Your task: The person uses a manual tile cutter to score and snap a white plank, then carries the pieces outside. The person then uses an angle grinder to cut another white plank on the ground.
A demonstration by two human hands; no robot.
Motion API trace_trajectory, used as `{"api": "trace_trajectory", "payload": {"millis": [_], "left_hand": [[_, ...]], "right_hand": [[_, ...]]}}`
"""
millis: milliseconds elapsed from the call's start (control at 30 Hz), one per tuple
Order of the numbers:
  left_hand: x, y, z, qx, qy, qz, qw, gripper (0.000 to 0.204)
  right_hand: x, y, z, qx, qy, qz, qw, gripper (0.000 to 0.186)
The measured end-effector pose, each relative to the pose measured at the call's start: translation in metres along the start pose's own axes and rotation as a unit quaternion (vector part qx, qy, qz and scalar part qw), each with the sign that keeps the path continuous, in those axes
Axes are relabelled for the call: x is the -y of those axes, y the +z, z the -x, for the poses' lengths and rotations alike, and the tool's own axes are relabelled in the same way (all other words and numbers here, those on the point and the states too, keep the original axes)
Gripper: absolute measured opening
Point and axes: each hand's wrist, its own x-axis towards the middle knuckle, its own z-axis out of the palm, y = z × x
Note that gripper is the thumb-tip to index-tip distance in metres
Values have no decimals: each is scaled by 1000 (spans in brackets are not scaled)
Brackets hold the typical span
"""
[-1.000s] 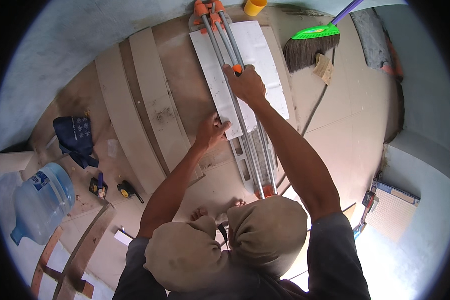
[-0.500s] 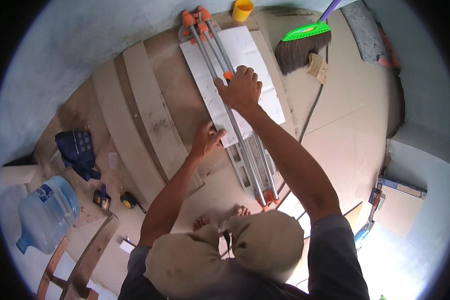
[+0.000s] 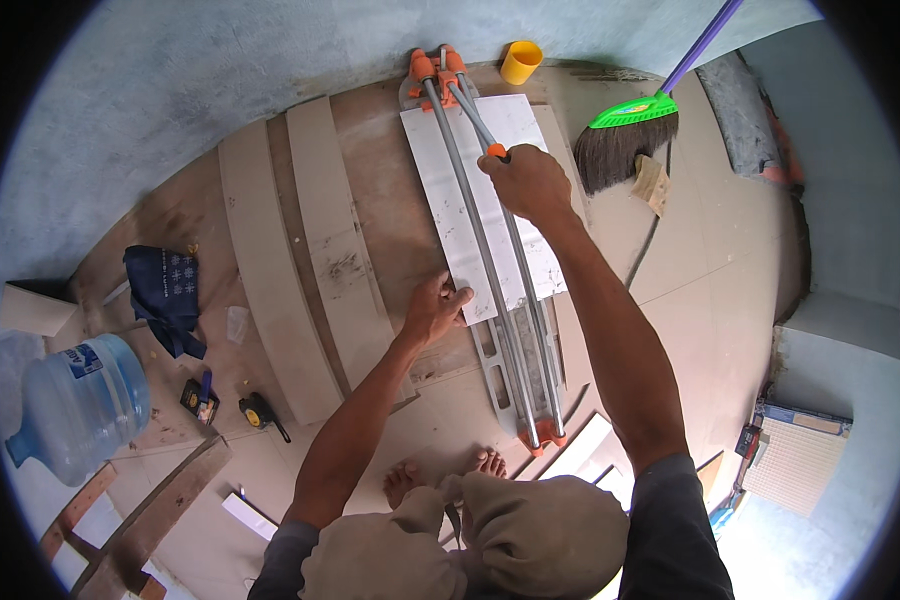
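Wraps the right hand (image 3: 530, 183) round the handle (image 3: 477, 123) now, against fingers spread over it in the earlier frame, with the bar swung out to the right across the rails. Has the white tile (image 3: 490, 220) lying on the cutter (image 3: 508, 350), beneath those rails, and the left hand (image 3: 438, 308) at its near left corner, thumb on top, fingers curled by the edge; cannot tell how tightly. Looks like the scoring step, or the setting up for it, with no cut line clear to see. Probably calls next for a steady corner and even, straight travel of the handle. Farther out, shows strips (image 3: 273, 260) to the left, cup (image 3: 521, 62) beyond the cutter, broom (image 3: 625, 150) to the right.
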Motion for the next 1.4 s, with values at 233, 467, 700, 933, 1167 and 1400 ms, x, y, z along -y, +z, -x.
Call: {"api": "trace_trajectory", "payload": {"millis": [233, 467, 700, 933, 1167, 1400], "left_hand": [[1, 3, 0, -4, 23, 6, 1000, 36], [11, -15, -2, -45, 59, -119, 990, 35], [-37, -170, 3, -505, 198, -440, 716, 55], [-45, -237, 13, -441, 120, -500, 736, 89], [-57, -236, 14, -418, 85, -466, 775, 96], [-59, -243, 13, -407, 67, -453, 790, 101]], "right_hand": [[-11, 18, 1, -25, -12, 0, 1000, 49], [-27, 61, 3, -50, -47, -50, 996, 50], [-28, 58, 3, -31, -38, -70, 996, 50], [-34, 63, -2, 52, 35, -231, 971, 42], [-27, 56, 4, 92, 90, -264, 956, 41], [-12, 56, 9, 52, 76, -184, 979, 37]]}}
